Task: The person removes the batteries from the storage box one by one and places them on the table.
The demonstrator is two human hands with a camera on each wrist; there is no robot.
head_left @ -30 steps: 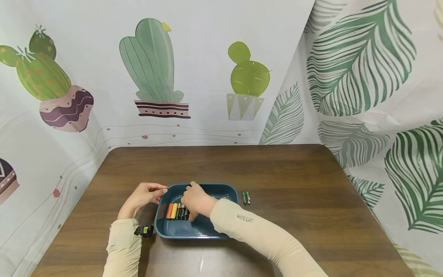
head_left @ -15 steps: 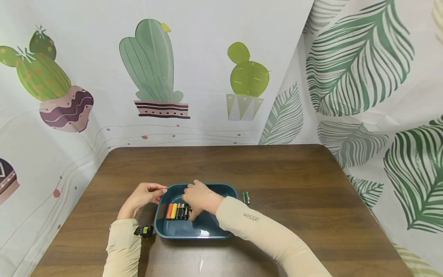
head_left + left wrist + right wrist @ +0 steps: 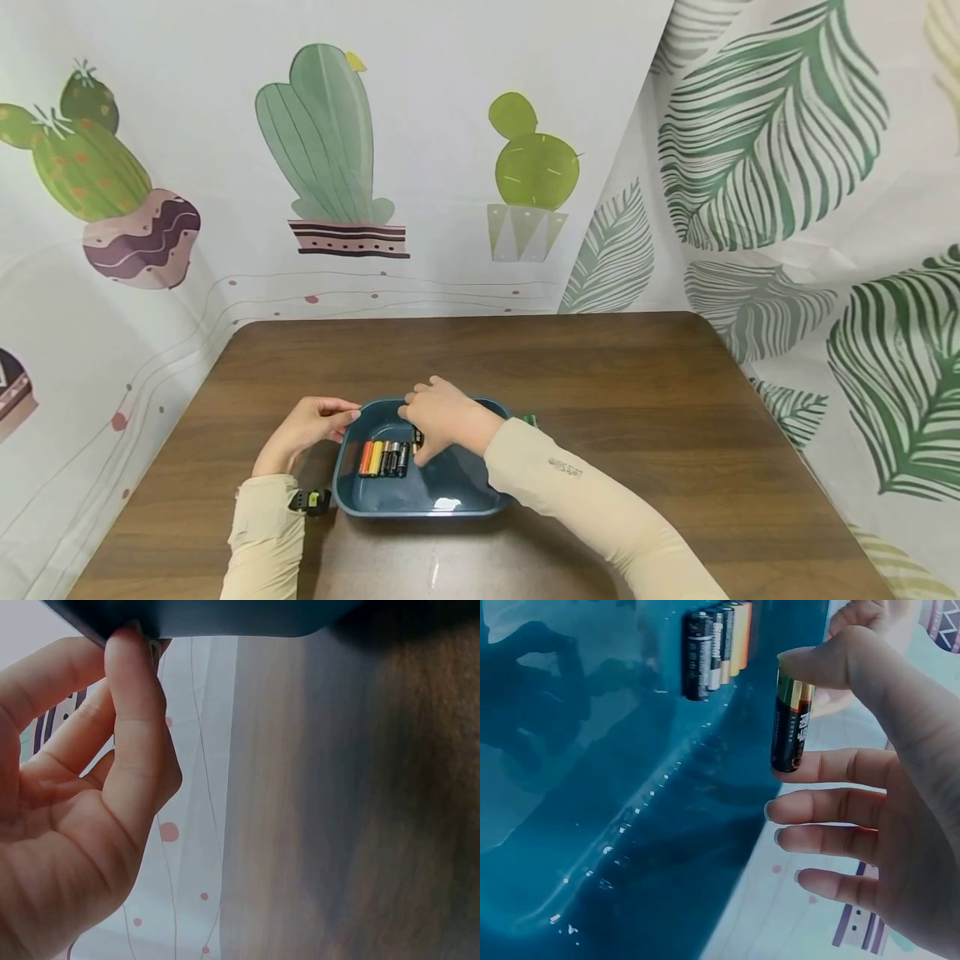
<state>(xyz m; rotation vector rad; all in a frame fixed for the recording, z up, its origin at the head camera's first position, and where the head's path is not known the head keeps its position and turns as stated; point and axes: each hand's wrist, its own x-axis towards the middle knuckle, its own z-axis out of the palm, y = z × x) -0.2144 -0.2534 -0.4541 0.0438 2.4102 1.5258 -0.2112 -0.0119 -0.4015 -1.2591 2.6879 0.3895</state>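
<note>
My right hand (image 3: 447, 417) is over the blue tray (image 3: 397, 503), pinching a black and gold battery (image 3: 791, 720) between thumb and index finger, the other fingers stretched out. A row of several batteries (image 3: 384, 458), orange, yellow and dark ones, lies side by side on the tray's left part, left of that hand. At the tray's upper left corner, my left hand (image 3: 315, 425) pinches the rim between thumb and fingers. In the left wrist view, that hand's thumb and fingertips (image 3: 133, 667) meet at the tray's edge.
Just right of the tray, green batteries (image 3: 530, 420) lie on the brown wooden table (image 3: 637, 392), partly covered by my right sleeve. A black watch-like device (image 3: 311, 502) sits on the left wrist. Behind the table hangs a cloth printed with cacti and leaves.
My right hand has shifted right and slightly up, away from the battery row, and the battery in its grip now shows. The left hand has stayed on the tray rim.
</note>
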